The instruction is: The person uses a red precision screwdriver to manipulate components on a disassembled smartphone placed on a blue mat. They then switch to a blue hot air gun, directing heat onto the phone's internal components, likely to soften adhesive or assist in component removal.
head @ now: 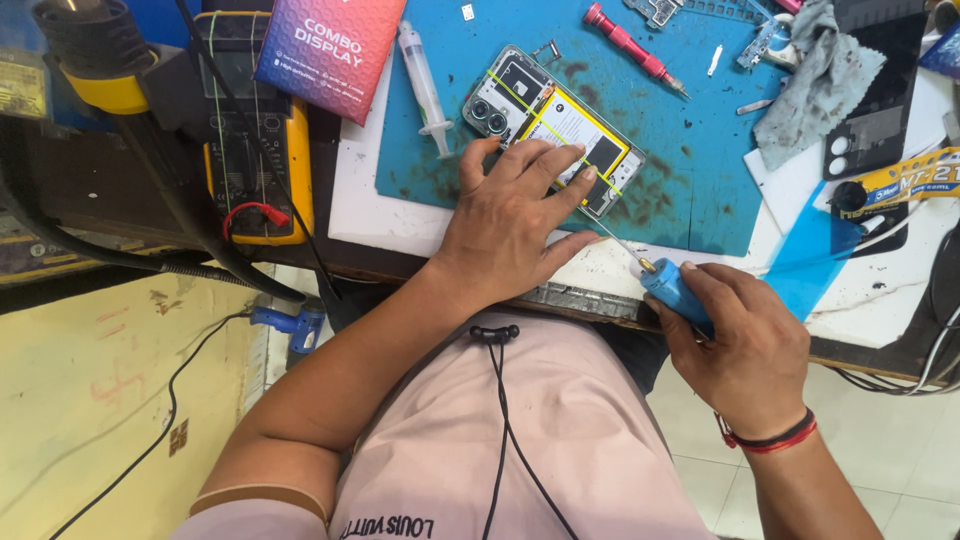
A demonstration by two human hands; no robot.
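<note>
An opened phone (548, 122) with its back off lies tilted on a blue work mat (690, 150), its battery and twin camera lenses showing. My left hand (510, 215) lies flat on the phone's lower half, fingers spread, pinning it down. My right hand (745, 345) grips a blue-handled screwdriver (672, 290) whose thin shaft points up-left, its tip at the phone's lower edge beside my left fingertips.
A red screwdriver (635, 50), a clear syringe (425, 85) and a grey rag (815, 80) lie on the mat. A yellow multimeter (250, 150) and a pink box (330, 50) sit at left. Cables hang at the bench's right edge.
</note>
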